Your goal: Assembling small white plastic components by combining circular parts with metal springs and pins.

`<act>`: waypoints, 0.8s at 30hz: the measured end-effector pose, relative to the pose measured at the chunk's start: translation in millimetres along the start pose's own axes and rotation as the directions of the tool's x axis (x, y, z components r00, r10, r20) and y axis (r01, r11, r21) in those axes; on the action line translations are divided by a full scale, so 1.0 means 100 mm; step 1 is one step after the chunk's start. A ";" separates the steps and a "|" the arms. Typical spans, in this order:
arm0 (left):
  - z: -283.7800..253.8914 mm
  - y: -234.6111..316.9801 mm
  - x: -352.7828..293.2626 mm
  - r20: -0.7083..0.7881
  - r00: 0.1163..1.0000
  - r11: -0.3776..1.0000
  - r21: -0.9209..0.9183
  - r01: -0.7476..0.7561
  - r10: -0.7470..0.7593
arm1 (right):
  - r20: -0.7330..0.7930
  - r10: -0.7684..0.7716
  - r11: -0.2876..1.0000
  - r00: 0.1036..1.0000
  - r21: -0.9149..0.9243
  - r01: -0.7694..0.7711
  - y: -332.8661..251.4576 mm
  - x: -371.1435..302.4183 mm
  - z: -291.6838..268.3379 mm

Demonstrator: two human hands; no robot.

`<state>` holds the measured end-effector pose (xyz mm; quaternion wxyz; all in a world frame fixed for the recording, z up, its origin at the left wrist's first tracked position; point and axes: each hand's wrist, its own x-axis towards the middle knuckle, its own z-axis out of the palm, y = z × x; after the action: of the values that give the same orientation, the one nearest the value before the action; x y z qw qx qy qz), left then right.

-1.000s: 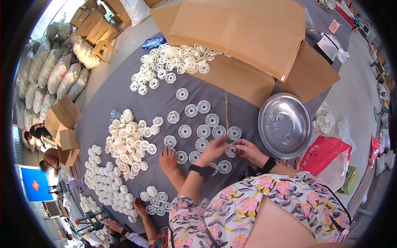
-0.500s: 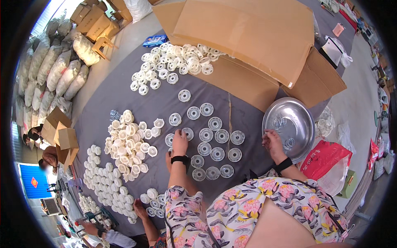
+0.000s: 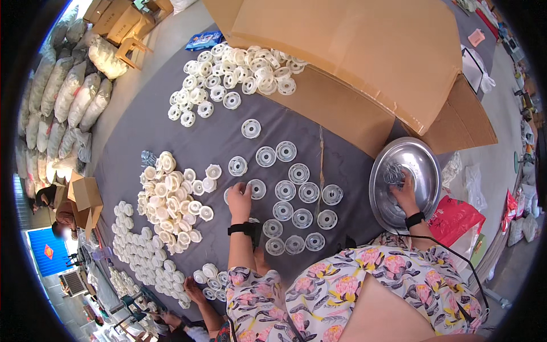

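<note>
My left hand (image 3: 239, 204) is over the dark cloth among round, translucent-white plastic wheel-like parts. Its fingers are curled together; what they hold, if anything, is hidden. One wheel part (image 3: 256, 189) lies just right of its fingertips, and another peeks out on its left. My right hand (image 3: 405, 195) reaches down into a shiny metal basin (image 3: 380, 214). Its fingers close on thin, shiny wire coils (image 3: 392, 172) inside. Between the hands, several more wheel parts (image 3: 283, 210) lie flat in loose rows.
A large cardboard box (image 3: 347, 51) lies at the back, with a heap of white wheel parts (image 3: 259, 68) before it. Cream cup-shaped parts (image 3: 171, 199) and capped white pieces (image 3: 139, 251) are piled at left. Another person's hand (image 3: 194, 289) is at lower left. A red bag (image 3: 456, 219) sits beyond the basin.
My right hand has moved from the basin's left edge into it, onto the wire coils. My left hand has shifted slightly left. The whole view has shifted a little.
</note>
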<state>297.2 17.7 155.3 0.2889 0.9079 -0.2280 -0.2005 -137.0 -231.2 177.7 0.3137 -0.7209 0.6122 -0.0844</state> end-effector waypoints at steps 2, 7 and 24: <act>-0.01 0.08 0.05 -0.048 0.996 0.996 0.064 -0.066 0.069 | -0.085 -0.009 0.999 0.996 -0.046 0.005 -0.06 -0.03 0.00; -0.01 0.46 0.66 0.021 0.981 0.964 -0.187 -0.188 0.195 | -0.309 -0.180 0.973 0.934 -0.197 0.123 -0.18 0.05 0.08; 0.67 1.16 -0.02 0.015 0.931 0.870 -0.362 -0.334 0.364 | 0.213 0.407 0.141 0.888 0.946 -0.292 0.07 -0.12 -0.08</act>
<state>227.3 -94.8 176.8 0.4692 0.7758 -0.3600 -0.2199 -149.5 -223.0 182.9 0.6691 -0.2053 0.5916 -0.4001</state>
